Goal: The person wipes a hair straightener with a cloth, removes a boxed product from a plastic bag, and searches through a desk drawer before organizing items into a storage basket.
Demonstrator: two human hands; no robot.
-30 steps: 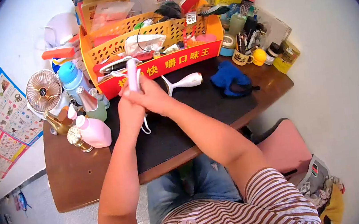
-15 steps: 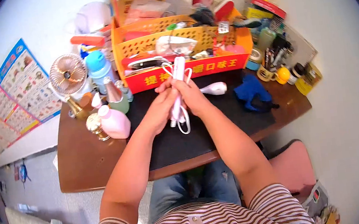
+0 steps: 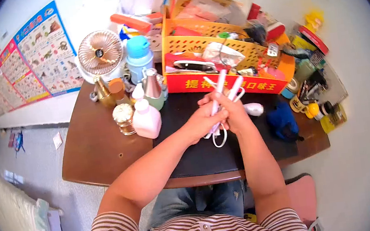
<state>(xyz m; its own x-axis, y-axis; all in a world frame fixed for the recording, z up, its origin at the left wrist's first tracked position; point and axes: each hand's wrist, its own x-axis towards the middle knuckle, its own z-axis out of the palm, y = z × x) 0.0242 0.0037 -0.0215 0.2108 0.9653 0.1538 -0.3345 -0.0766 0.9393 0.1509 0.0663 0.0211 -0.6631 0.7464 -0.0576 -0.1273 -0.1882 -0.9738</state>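
Over the black desk mat (image 3: 185,154), both hands grip a slim pale pink hair straightener (image 3: 220,82) with a white cord looped about it. Its two arms point away from me and stand apart in a narrow V. My left hand (image 3: 205,118) is closed around the left arm. My right hand (image 3: 235,113) wraps the right one, and the hands touch each other. Part of the cord (image 3: 220,144) hangs below them. Just right of my right hand lies a white and pink rounded device (image 3: 254,109), partly hidden.
A yellow and red organizer box (image 3: 232,85) full of small items stands behind my hands. To the left are a pink pump bottle (image 3: 147,120), a blue bottle (image 3: 140,58) and a small fan (image 3: 100,53). A blue cloth item (image 3: 283,122) lies at right.
The straightener's two arms have spread from closed together into a V. My view has turned, so the desk and hands appear shifted to the right.
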